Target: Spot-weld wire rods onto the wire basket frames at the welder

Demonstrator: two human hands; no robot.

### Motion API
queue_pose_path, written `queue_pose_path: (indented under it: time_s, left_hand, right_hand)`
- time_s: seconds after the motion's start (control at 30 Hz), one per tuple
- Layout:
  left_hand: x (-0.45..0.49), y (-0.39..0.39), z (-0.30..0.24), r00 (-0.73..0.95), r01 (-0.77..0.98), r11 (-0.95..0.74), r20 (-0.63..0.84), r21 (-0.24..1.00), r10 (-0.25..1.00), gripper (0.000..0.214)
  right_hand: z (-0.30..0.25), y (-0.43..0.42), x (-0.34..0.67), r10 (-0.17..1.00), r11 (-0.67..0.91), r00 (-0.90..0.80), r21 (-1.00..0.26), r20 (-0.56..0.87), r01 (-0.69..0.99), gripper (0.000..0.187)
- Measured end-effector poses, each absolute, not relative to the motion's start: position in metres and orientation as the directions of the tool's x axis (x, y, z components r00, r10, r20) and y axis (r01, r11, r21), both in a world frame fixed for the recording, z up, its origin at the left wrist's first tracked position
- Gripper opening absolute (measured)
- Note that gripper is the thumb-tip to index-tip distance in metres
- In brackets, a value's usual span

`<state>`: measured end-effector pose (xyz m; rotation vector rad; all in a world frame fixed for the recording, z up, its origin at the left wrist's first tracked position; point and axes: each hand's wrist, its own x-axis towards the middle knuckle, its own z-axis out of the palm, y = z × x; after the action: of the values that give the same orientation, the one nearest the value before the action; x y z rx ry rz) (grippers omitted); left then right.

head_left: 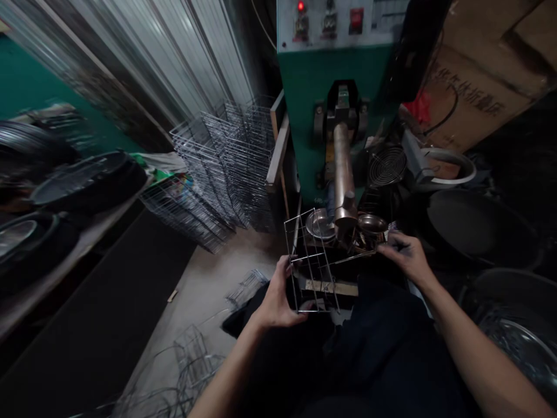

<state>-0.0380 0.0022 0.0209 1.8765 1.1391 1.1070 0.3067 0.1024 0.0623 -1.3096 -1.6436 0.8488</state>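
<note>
My left hand (276, 296) grips the side of a rectangular wire-mesh frame (311, 261), holding it upright in front of a green welding machine (331, 87). My right hand (407, 256) pinches a thin metal rod (354, 256) that runs from the frame toward the machine. Just above the frame, a copper-coloured electrode arm (342, 168) hangs down. Two shallow round metal dishes (320, 224) sit beside its tip. The lower machine parts are partly hidden by the frame and in shadow.
A tall stack of wire frames (221, 168) leans beside the machine. Black round pans (87, 180) lie on a bench at left, with more by my right side (478, 229). Loose wire (191, 371) lies on the floor. A fan guard (386, 165) and cardboard (470, 87) stand at right.
</note>
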Motion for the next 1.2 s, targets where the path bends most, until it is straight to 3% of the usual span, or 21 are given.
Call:
queue_pose_path:
  time_s: [0.27,0.6,1.2]
  left_hand:
    - [-0.028,0.016,0.008,0.268,0.351,-0.409,0.329,0.842,0.906,0.115]
    - [-0.016,0.031,0.012,0.237,0.278,-0.390,0.331,0.878,0.913,0.100]
    - [-0.014,0.043,-0.007,0.224,0.301,-0.401,0.345,0.865,0.911,0.111]
  right_hand:
    - [0.045,0.120,0.302,0.965,0.263,-0.127,-0.871,0.231,0.416,0.064]
    - [0.032,0.129,0.305,0.958,0.286,-0.118,-0.864,0.261,0.415,0.065]
    - [0.030,0.139,0.310,0.968,0.250,-0.115,-0.869,0.222,0.427,0.069]
